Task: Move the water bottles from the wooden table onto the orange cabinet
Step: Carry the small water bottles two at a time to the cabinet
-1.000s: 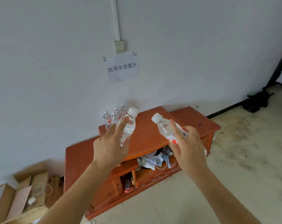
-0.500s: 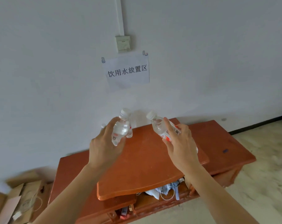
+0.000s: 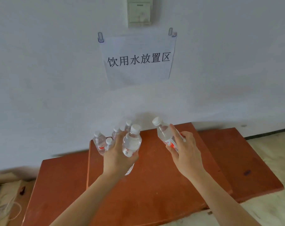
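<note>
progress: midway by my read | cluster of bottles [image 3: 100, 142] stands at back-left of orange cabinet [image 3: 163, 185] | two more held above its top, not set down | wooden table out of view, remainder unknown | left hand [image 3: 118, 157] fingers curled round left bottle [image 3: 132, 141], near upright | right hand [image 3: 185, 154] fingers wrapped round right bottle [image 3: 163, 131], tilted left | clear, white caps, red labels

My bottles [image 3: 131, 142] clear, white caps, red-white labels. Cabinet [image 3: 163, 176] orange-brown. Wall [image 3: 40, 70] white; paper sign [image 3: 138, 59] white, black characters.
</note>
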`<state>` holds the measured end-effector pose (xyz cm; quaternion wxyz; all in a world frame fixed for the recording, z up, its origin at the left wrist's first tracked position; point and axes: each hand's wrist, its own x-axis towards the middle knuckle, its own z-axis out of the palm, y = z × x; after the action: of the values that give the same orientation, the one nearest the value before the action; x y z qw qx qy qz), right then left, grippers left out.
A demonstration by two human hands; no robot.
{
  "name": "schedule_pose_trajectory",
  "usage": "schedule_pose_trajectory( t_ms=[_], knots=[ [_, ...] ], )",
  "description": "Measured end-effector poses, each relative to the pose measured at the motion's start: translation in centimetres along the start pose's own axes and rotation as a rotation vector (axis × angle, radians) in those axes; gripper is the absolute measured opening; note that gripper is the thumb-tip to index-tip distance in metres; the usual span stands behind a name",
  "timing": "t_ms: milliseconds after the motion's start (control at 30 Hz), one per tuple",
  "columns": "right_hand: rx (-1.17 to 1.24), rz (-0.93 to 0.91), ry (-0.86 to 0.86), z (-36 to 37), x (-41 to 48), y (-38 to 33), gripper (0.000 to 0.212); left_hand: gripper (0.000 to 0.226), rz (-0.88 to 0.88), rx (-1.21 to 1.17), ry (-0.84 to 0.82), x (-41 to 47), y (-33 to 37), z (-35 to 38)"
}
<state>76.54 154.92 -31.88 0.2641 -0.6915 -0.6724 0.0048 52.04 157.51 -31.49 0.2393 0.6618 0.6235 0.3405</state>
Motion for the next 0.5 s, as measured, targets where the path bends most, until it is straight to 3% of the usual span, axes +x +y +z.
schedule_pose_trajectory(
  t_ms=[133,300,500],
  knots=[
    [0.109,0.075,-0.036,4.1,1.9,1.9,0.076,0.082,-0.119,0.039,-0.027,3.0,-2.4,3.6],
    [0.212,0.13,-0.113,11.1,4.5,5.1,0.088,0.081,-0.263,-0.007,0.021,5.7,-5.0,7.7],
    [0.521,0.177,-0.239,20.2,9.7,7.6,0.071,0.073,-0.353,0.035,0.101,9.0,-8.4,13.1]
  ],
)
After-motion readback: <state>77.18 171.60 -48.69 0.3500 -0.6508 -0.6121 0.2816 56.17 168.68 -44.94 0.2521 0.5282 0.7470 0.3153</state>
